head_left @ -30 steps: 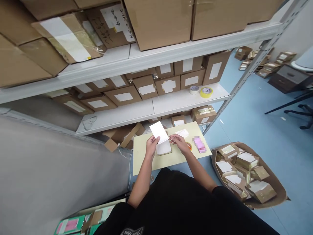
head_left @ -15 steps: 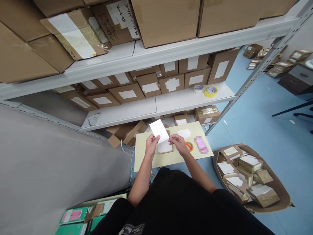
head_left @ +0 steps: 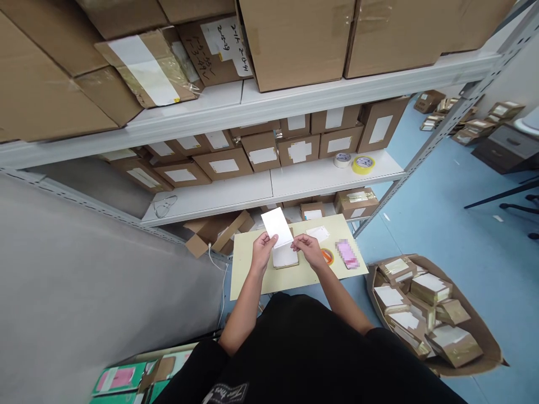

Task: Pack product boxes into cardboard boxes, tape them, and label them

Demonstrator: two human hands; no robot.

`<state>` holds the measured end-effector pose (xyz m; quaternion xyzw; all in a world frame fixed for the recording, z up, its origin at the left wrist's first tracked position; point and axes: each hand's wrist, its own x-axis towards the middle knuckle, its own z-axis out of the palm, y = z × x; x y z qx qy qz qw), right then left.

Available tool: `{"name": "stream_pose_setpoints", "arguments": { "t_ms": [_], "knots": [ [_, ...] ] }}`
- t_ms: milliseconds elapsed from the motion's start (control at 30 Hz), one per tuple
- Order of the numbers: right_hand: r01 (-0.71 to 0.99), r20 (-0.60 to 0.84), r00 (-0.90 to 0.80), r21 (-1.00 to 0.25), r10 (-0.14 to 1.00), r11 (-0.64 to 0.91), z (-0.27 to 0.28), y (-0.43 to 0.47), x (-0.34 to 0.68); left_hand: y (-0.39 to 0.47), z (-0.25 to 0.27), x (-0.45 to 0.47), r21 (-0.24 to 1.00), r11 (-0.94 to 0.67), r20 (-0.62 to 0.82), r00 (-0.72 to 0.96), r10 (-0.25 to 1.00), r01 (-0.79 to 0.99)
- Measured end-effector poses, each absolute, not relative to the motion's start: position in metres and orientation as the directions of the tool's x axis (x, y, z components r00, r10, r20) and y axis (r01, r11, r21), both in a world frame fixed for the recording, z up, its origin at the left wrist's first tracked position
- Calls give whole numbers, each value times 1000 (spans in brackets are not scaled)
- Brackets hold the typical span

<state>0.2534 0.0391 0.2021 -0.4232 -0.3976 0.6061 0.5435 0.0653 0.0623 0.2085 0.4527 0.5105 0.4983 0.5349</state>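
Note:
A white paper label (head_left: 277, 224) is held up over the small table (head_left: 248, 278). My left hand (head_left: 263, 249) is closed on its lower left edge, thumb on top. At the lower right corner my right hand (head_left: 309, 248) pinches with thumb and fingertips; the exact contact is too small to make out. Below both hands lies a small flat cardboard box with a white top (head_left: 285, 258), partly covered by the label. Close to my right hand are an orange tape roll (head_left: 327, 257), partly hidden by the hand, and several white slips (head_left: 318, 233).
A pink, pixelated item (head_left: 347, 253) lies at the table's right side. Beyond stands a metal shelf (head_left: 210, 193) with labelled boxes and two tape rolls (head_left: 362, 164). An open carton (head_left: 219, 233) is at the left. A large carton of parcels (head_left: 490, 336) stands on the floor at right.
The head view has shifted slightly, so the shelf and table sit a little lower in the picture. Both hands keep nearly the same hold on the label.

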Motion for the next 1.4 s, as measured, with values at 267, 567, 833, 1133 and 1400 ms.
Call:
{"name": "stream_pose_setpoints", "arguments": {
  "t_ms": [267,567,833,1133,1400],
  "knots": [
    [-323,-77,-79,-941,994,-98,204,40,248,58,212,63,983,121,-128,-43,991,-136],
    [-320,-19,-137,-945,990,-63,204,38,245,47,221,64,903,-33,74,-80,994,428],
    [-260,19,-153,-965,988,-22,199,37,243,30,225,79,917,-188,129,184,974,351],
    [-196,-11,-168,-980,986,-44,193,31,250,37,216,78,996,93,-93,-6,996,8],
    [-169,8,-178,-985,984,-23,187,29,246,25,210,80,997,-76,73,96,993,26]
  ]
}}
